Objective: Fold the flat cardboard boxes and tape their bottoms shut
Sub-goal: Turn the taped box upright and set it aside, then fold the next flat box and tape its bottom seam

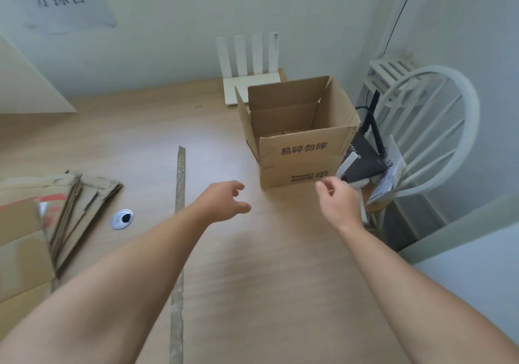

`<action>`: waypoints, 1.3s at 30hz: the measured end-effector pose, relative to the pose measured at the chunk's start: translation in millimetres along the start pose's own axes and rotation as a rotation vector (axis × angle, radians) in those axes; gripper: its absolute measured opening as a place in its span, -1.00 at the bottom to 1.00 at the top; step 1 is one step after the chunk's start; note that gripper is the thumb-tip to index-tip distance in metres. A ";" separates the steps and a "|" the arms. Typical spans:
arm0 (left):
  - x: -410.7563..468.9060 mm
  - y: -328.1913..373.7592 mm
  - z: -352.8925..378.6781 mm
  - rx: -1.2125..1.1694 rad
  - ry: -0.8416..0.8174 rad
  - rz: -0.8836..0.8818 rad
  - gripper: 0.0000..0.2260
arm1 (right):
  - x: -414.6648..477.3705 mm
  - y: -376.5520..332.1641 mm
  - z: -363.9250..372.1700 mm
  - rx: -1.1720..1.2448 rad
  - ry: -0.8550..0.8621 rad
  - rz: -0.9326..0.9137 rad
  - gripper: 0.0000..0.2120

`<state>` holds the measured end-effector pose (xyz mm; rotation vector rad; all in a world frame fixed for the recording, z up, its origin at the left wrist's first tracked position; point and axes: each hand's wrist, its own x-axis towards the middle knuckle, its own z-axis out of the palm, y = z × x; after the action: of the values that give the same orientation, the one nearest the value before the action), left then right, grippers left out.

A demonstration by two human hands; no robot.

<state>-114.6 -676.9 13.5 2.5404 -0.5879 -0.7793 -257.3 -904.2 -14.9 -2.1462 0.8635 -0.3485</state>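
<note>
An assembled brown cardboard box (300, 156) stands upright on the wooden table at the far right, its top flaps open and black printed characters on its near side. My left hand (222, 202) hovers over the table a short way in front of the box's left corner, fingers loosely curled, holding nothing. My right hand (337, 203) hangs just in front of the box's lower right corner, fingers relaxed and empty. A stack of flat cardboard boxes (70, 209) lies at the left edge of the table.
A long thin cardboard strip (179, 223) lies lengthwise on the table (252, 279). A white cable grommet (122, 219) sits beside the flat stack. A white router (252, 83) stands behind the box. A white chair (438, 139) holding black routers and papers stands right of the table.
</note>
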 end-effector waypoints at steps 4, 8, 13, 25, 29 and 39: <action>-77.1 -39.7 -19.8 0.271 0.118 -0.006 -0.55 | -64.0 -55.4 18.3 -0.264 -0.153 -0.240 -0.75; -169.7 -87.3 -42.2 0.412 0.303 0.012 -0.61 | -140.3 -119.6 41.8 -0.454 -0.190 -0.482 -0.73; -295.3 -159.3 -63.0 0.488 0.430 -0.030 -0.63 | -249.6 -192.7 78.6 -0.622 -0.197 -0.735 -0.72; -447.6 -317.0 -100.7 0.402 0.450 -0.385 -0.69 | -391.3 -308.0 181.6 -0.760 -0.365 -1.015 -0.80; -447.8 -348.5 -110.1 0.386 0.446 -0.457 -0.69 | -378.8 -321.9 215.6 -0.772 -0.415 -0.992 -0.85; -401.7 -448.8 -147.1 0.285 0.376 -0.558 -0.69 | -344.7 -339.7 310.5 -0.818 -0.514 -0.908 -0.83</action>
<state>-208.5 -66.7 70.8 3.0555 0.1579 -0.3740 -196.6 -335.9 48.2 -3.0895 -0.4032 0.1816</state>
